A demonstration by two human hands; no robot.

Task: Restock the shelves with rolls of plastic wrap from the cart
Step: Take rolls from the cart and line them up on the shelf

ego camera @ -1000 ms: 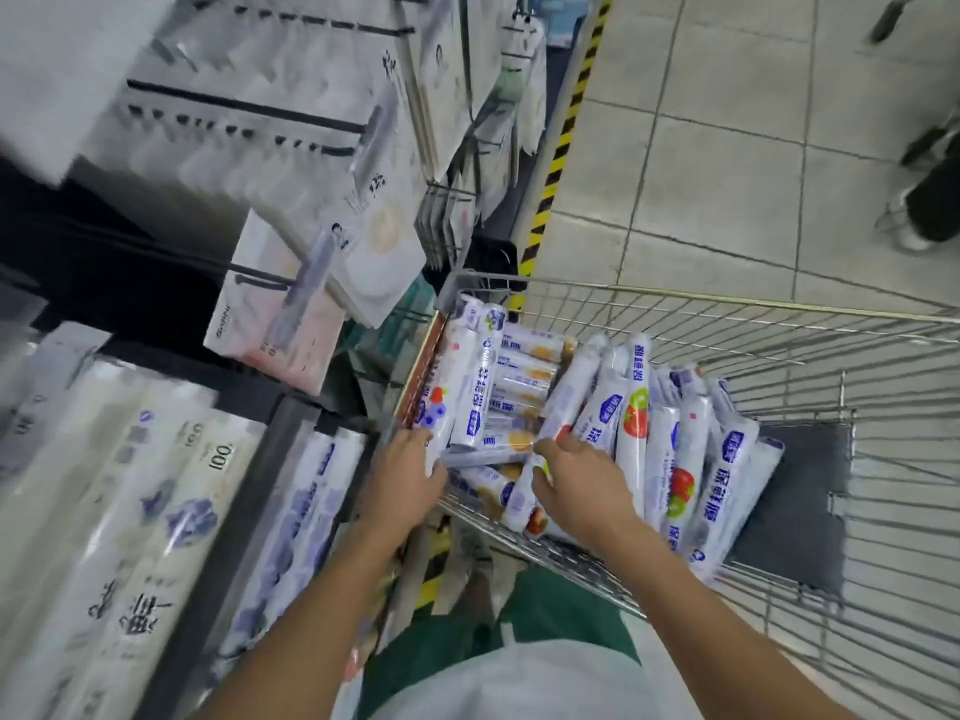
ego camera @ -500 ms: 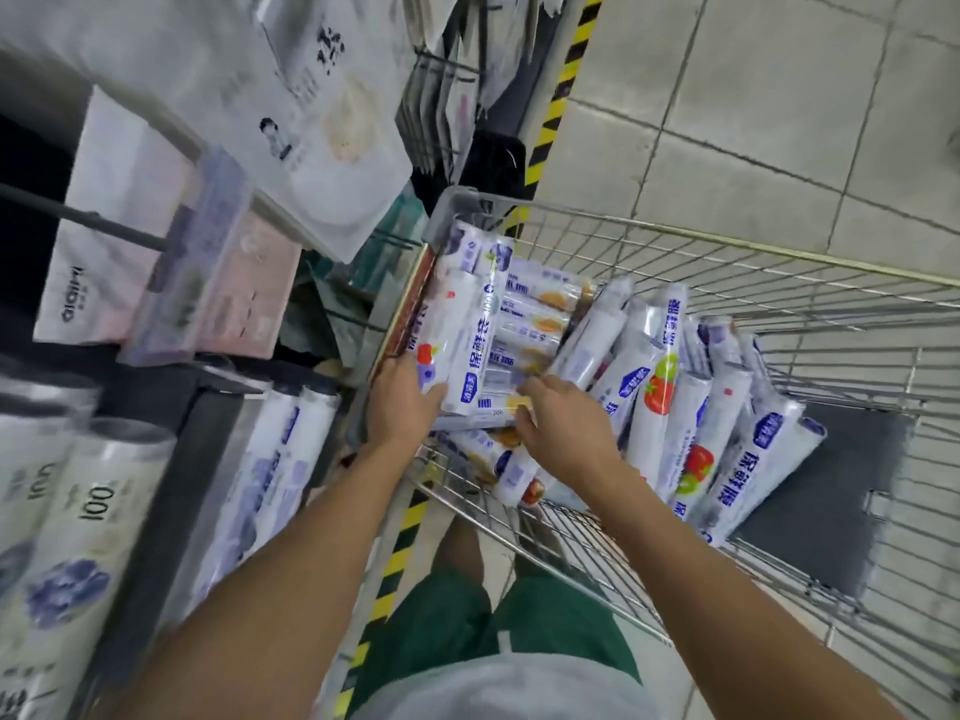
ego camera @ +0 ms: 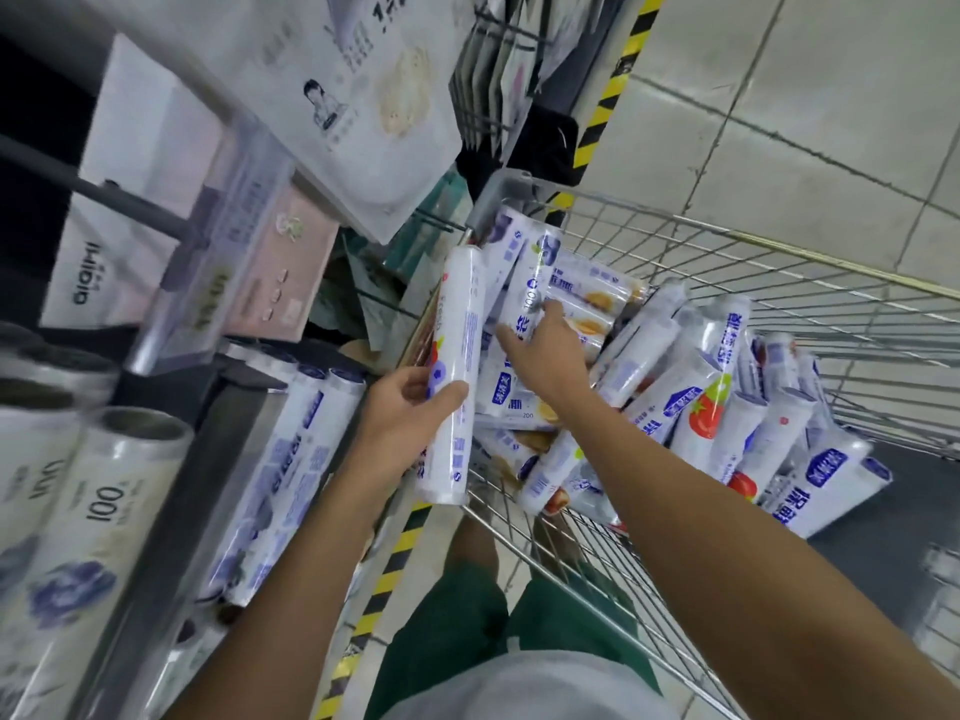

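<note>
Obs: left grip (ego camera: 410,415) curled round white printed plastic-wrap roll (ego camera: 460,356), held upright at silver wire cart (ego camera: 501,197) edge; right grip (ego camera: 545,350) fingers and thumb round blue-labelled roll (ego camera: 530,288) atop cart pile

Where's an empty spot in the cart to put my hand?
The dark cart floor on the right is bare, between the pile of rolls and the wire wall. The left side is packed; the left hand holds a roll there and the right hand grips another roll.
</note>
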